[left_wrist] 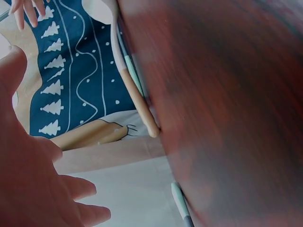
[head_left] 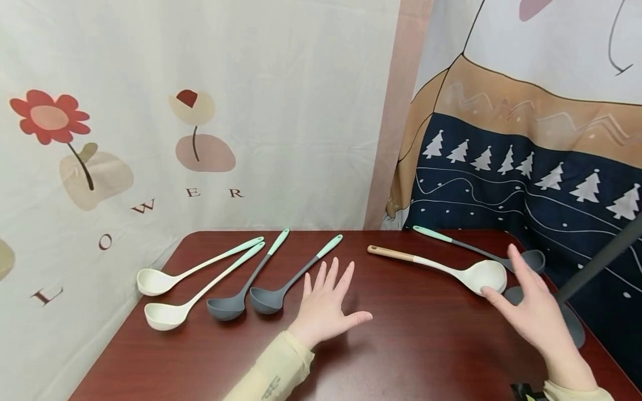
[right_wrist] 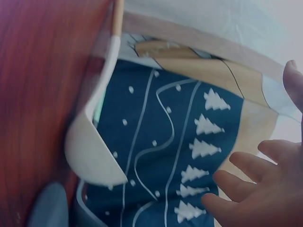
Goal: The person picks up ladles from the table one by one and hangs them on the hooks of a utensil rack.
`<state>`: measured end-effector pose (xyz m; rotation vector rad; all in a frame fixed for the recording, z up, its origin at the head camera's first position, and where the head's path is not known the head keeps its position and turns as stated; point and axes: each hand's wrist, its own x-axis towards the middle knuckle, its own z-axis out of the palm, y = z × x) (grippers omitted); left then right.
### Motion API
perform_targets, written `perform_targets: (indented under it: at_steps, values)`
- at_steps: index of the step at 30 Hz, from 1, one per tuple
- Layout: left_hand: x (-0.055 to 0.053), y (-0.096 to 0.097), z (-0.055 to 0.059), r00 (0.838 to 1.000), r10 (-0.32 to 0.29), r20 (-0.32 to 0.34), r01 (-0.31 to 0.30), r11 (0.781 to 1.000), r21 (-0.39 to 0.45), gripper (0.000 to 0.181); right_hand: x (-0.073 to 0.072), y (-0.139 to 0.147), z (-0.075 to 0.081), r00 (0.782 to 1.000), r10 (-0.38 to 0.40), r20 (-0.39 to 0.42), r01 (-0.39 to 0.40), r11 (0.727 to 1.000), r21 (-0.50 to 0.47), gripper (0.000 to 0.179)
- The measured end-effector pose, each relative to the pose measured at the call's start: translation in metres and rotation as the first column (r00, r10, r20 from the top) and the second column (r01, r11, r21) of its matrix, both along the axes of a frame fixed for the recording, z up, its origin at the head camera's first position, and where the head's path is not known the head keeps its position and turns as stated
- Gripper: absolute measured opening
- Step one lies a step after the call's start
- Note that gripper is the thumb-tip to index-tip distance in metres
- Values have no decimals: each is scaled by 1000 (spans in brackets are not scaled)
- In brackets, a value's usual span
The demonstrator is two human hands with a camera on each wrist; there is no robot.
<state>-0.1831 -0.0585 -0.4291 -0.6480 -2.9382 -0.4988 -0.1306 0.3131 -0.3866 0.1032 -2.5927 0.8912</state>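
Note:
My left hand [head_left: 326, 309] hovers over the middle of the table with its fingers spread, holding nothing. Nearest to it is a grey ladle [head_left: 268, 299] with a mint handle. My right hand [head_left: 544, 317] is raised at the right side, fingers extended and thumb apart. In the head view its thumb overlaps the bowl of a white ladle [head_left: 485, 275] with a wooden handle, but the right wrist view shows that ladle [right_wrist: 92, 151] apart from the fingers. Behind the right hand lies a larger grey utensil [head_left: 575, 328], partly hidden, its dark shaft slanting up to the right.
On the left lie two white ladles [head_left: 155, 282] [head_left: 168, 316] and another grey ladle [head_left: 227, 308], all with mint handles. One more grey ladle [head_left: 533, 260] lies at the back right of the brown table [head_left: 401, 356]. Printed curtains [head_left: 301, 111] hang behind the table.

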Motion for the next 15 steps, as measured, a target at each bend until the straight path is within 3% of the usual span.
perform_targets:
  at_steps: [7,15]
  values:
    - [-1,9,0,1000,-16,-12,16,999,30,101,16,20,11,987,-147,-72,144,989,-42,87]
    - [3,16,0,999,-31,6,31,998,53,100,30,29,16,935,-345,-74,338,936,-93,84]
